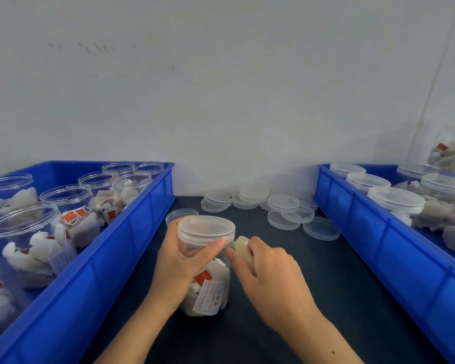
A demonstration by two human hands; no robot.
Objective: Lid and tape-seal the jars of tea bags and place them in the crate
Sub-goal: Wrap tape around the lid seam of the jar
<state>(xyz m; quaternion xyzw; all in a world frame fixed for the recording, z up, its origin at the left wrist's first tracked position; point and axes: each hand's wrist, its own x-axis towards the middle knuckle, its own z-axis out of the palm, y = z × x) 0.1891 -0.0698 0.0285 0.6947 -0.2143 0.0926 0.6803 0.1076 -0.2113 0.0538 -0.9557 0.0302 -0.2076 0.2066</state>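
Jar (pixel 206 264) upright (lidded), both hands gripping.

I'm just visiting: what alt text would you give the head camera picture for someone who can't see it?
A left hand grips a lidded jar of tea bags on a dark table while the right hand holds a pale tape roll beside its lid. Blue crates flank it: unlidded jars left, lidded jars right, loose lids behind.

We see a dark worktop (pixel 326 285) carrying a blue crate (pixel 103 258) at frame left, another blue crate (pixel 378 232) at right, loose lids (pixel 286 208) at centre back, and a lidded jar (pixel 208 264) standing centre.
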